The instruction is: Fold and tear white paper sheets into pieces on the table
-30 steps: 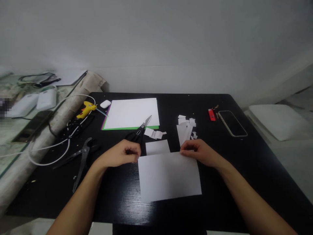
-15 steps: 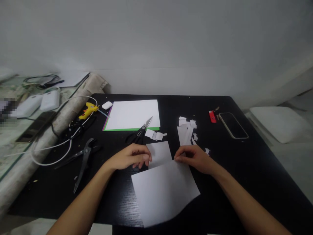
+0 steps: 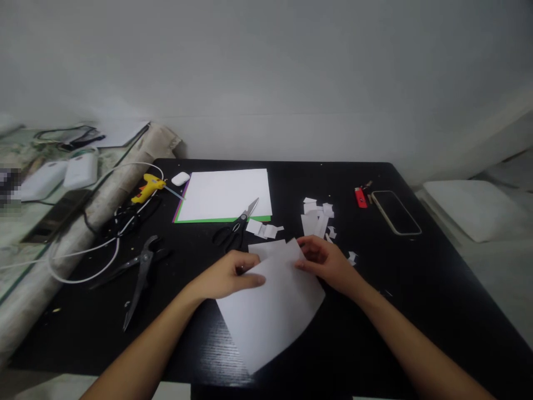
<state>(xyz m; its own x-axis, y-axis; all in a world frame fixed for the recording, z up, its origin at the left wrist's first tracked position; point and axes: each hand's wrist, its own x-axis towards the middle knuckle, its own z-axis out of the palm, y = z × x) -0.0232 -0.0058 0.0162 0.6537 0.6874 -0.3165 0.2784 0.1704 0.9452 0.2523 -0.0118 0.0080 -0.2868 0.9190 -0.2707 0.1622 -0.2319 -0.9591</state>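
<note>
"Checking your sheet (image 3: 272, 311), where does it sit?"

"Over the near part of the table (image 3: 341, 347), its right side bowed. Your left hand (image 3: 229, 275) pinches its far edge, thumb on top; your right hand (image 3: 328, 264) curls at the far corner, thumb on the face, though I cannot tell how firmly it grips."

"How will it handle for you?"

"Light and floppy, I'd judge, and easily creased. Opposite edges should suit you best."

"Anything in your way?"

"A smaller paper (image 3: 259, 249) lies partly covered just beyond, with scissors (image 3: 240, 222) and scraps (image 3: 263, 228) behind that. Your pliers (image 3: 145, 258) lie to the left, apart from the sheet."
</note>
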